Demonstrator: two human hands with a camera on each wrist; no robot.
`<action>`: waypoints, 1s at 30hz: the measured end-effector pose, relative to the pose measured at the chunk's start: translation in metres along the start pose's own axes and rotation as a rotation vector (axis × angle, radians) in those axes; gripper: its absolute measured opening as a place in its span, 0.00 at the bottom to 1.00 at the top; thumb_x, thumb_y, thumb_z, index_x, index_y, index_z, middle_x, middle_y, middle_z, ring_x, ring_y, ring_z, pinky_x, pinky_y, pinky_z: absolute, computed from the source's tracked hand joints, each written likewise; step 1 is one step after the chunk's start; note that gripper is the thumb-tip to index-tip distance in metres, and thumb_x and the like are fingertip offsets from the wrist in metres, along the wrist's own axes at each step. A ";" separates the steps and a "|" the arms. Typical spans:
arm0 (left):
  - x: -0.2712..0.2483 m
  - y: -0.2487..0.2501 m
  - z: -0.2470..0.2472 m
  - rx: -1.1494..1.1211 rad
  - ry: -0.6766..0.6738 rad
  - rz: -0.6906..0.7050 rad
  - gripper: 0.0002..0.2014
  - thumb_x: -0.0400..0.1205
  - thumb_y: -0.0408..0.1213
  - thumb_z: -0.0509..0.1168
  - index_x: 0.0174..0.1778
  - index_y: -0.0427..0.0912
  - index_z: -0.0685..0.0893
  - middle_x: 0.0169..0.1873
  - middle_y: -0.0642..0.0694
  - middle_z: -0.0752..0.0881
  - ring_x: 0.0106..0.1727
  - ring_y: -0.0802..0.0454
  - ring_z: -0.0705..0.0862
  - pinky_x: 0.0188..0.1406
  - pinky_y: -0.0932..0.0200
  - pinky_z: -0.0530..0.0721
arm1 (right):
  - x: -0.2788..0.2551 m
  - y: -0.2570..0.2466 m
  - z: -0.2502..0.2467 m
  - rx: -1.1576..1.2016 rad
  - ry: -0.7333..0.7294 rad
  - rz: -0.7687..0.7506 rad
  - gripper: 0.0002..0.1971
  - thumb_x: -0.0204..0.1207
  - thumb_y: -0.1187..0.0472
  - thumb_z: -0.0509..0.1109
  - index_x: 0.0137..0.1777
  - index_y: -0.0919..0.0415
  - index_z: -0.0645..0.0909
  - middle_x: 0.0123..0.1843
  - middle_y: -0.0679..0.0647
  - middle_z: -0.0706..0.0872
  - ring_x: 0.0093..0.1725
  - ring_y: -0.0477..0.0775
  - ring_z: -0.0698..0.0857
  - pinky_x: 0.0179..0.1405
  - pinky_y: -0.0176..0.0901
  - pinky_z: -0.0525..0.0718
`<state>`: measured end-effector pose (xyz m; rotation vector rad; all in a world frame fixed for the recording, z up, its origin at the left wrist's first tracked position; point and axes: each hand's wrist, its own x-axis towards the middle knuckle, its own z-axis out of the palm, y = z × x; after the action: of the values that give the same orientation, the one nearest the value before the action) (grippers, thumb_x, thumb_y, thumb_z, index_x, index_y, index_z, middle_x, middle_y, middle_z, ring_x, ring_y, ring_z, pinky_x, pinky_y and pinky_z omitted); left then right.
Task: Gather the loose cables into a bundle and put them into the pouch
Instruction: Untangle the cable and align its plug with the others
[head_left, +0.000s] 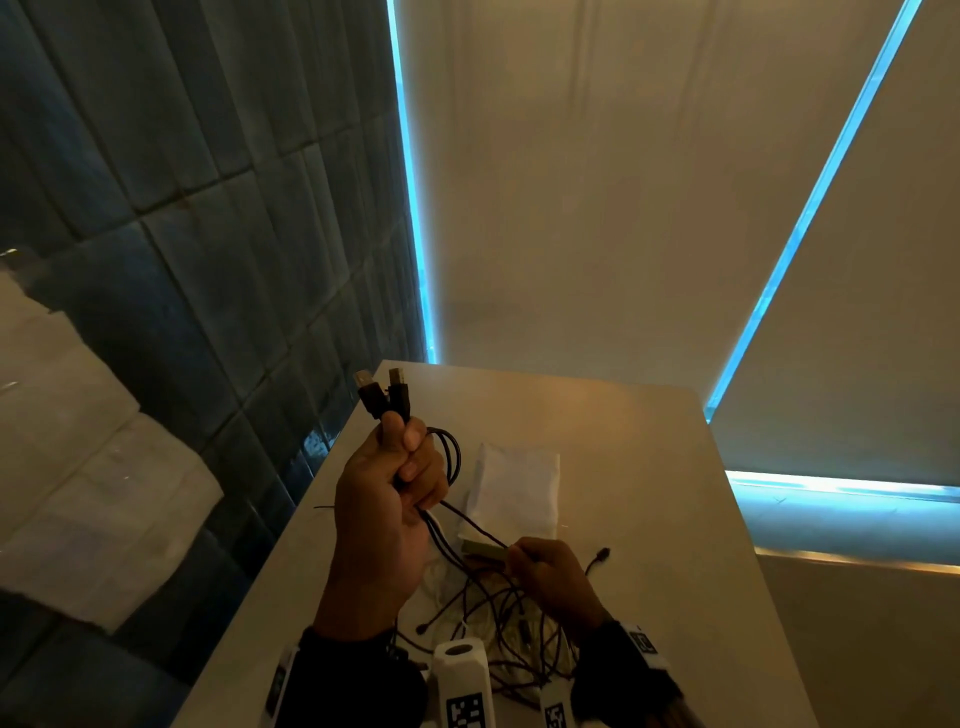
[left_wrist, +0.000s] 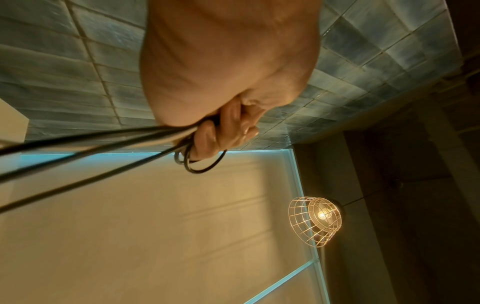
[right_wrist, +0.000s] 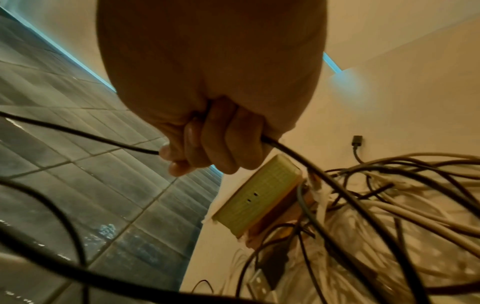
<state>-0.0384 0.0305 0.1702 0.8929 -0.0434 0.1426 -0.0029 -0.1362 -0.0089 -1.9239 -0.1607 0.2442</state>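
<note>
My left hand (head_left: 387, 499) fists black cables (head_left: 451, 457) above the pouch (head_left: 519, 486); right hand (head_left: 550, 574), fingers curled, feeds one strand for coiling.

Left hand (head_left: 382, 499): bare, no glove or ring visible; fingernails short. Left wrist: dark sleeve or cuff (head_left: 353, 675) reaching to the wrist, with a white strap-mounted block (head_left: 280, 686) on its outer side bearing a black-and-white square marker. Right hand (head_left: 550, 577): bare, no jewellery visible. Right wrist: dark cuff (head_left: 618, 670) with a white band (head_left: 647, 647) carrying a black-and-white coded marker. Two further white marker-printed housings (head_left: 464, 686) sit between the forearms; which wrist each belongs to cannot be told.
</note>
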 end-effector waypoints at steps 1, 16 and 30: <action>0.000 0.001 0.000 0.009 0.001 0.002 0.15 0.82 0.45 0.53 0.32 0.42 0.70 0.19 0.54 0.66 0.18 0.61 0.60 0.19 0.65 0.60 | 0.002 0.011 0.001 -0.017 0.015 0.014 0.22 0.82 0.60 0.66 0.24 0.48 0.77 0.20 0.39 0.79 0.25 0.34 0.76 0.32 0.30 0.71; 0.013 -0.010 0.001 0.261 0.155 -0.091 0.18 0.88 0.41 0.50 0.32 0.43 0.70 0.22 0.51 0.70 0.20 0.59 0.64 0.19 0.66 0.61 | -0.002 -0.096 -0.028 0.328 0.224 -0.189 0.14 0.82 0.60 0.66 0.34 0.61 0.81 0.19 0.45 0.71 0.19 0.45 0.64 0.21 0.37 0.62; 0.010 -0.008 0.004 -0.011 0.121 -0.169 0.17 0.87 0.44 0.51 0.34 0.42 0.72 0.31 0.45 0.80 0.35 0.49 0.81 0.43 0.53 0.78 | -0.025 -0.128 -0.020 0.364 -0.210 -0.300 0.12 0.81 0.64 0.66 0.35 0.62 0.81 0.26 0.54 0.72 0.23 0.46 0.68 0.26 0.36 0.67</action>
<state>-0.0274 0.0235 0.1672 0.8715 0.1437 0.0390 -0.0212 -0.1145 0.1197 -1.4878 -0.5057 0.2541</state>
